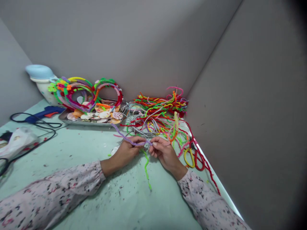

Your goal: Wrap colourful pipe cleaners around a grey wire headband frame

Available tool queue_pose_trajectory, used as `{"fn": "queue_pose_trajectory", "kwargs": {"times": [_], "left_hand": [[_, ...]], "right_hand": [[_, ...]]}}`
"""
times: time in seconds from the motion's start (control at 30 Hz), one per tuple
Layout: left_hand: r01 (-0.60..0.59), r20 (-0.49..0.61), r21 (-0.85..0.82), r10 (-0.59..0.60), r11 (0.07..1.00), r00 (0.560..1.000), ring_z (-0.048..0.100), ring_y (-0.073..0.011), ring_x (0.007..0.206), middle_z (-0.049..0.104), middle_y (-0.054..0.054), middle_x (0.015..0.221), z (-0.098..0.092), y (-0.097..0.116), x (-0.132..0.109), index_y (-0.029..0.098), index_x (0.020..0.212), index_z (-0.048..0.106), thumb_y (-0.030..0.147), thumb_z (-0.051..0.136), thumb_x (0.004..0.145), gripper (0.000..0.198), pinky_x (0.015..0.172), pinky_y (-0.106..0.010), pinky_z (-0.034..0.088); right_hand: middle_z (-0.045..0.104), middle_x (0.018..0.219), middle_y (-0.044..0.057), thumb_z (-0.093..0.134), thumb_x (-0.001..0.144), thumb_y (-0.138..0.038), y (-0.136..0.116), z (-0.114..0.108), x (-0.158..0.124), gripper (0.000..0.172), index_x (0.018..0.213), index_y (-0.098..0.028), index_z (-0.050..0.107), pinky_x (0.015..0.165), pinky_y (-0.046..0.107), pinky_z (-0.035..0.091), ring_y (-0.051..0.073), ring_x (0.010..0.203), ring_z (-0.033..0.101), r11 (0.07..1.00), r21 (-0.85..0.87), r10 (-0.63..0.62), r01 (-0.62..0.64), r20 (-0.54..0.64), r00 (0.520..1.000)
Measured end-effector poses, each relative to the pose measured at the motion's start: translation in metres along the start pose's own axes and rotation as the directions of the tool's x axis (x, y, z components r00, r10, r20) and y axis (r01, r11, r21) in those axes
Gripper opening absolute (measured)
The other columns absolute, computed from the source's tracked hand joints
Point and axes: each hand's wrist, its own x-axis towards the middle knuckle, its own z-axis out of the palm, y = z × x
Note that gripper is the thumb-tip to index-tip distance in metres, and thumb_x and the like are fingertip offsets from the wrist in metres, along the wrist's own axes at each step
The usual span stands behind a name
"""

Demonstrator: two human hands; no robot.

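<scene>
A purple pipe cleaner (125,137) runs between my two hands at the middle of the table, its long free end rising to the upper left. My left hand (128,150) pinches it from the left. The fingertips of my right hand (164,152) close on its other part, just beside the left fingers. Below the fingers a green pipe cleaner (146,167) hangs or lies toward me; whether it joins the purple one is hidden. Near my right hand an orange and yellow pipe cleaner (175,127) sticks up from the pile.
Behind my hands lies a tangled pile of colourful pipe cleaners (160,105) with grey wire (141,123). Scissors (189,158) rest at the right edge. A metal tray (96,124) of shells supports decorated headbands (107,84). A glue gun (43,113), black cord (51,129) and plastic bag (22,140) lie left.
</scene>
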Motion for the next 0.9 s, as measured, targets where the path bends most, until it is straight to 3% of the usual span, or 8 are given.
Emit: {"fn": "queue_pose_trajectory", "kwargs": {"times": [0.27,0.63,0.9], "left_hand": [[-0.054,0.039,0.009,0.054,0.999,0.998,0.048,-0.0108,0.055,0.06,-0.003,0.07,-0.0037,-0.0017,-0.0005,0.016,0.079,0.068,0.039,0.055,0.087,0.028,0.052,-0.022,0.038],[-0.08,0.066,0.082,0.075,0.993,0.995,0.048,-0.0113,0.055,0.058,-0.001,0.063,-0.0069,0.0022,-0.0018,0.017,0.081,0.072,0.039,0.054,0.089,0.03,0.052,-0.023,0.036],[-0.04,0.059,0.008,0.04,0.999,0.997,0.048,-0.0094,0.053,0.062,-0.003,0.072,-0.0064,-0.0053,-0.0008,0.015,0.08,0.07,0.041,0.056,0.086,0.03,0.049,-0.021,0.037]], "right_hand": [[0.069,0.064,0.001,0.065,0.077,-0.024,-0.0002,0.0007,0.0011,0.012,0.086,-0.016,0.064,0.044,0.016,0.037,0.008,0.05,0.057,0.998,-0.011,0.06,-0.059,0.026,0.998],[0.068,0.063,0.0,0.065,0.076,-0.023,0.0021,-0.0037,0.0017,0.011,0.085,-0.016,0.065,0.044,0.016,0.038,0.008,0.049,0.057,0.997,0.007,0.082,-0.083,0.047,0.996],[0.068,0.061,0.0,0.067,0.074,-0.024,0.0005,-0.0015,0.0014,0.013,0.083,-0.016,0.064,0.043,0.016,0.038,0.009,0.048,0.057,0.995,0.009,0.102,-0.102,0.039,0.994]]}}
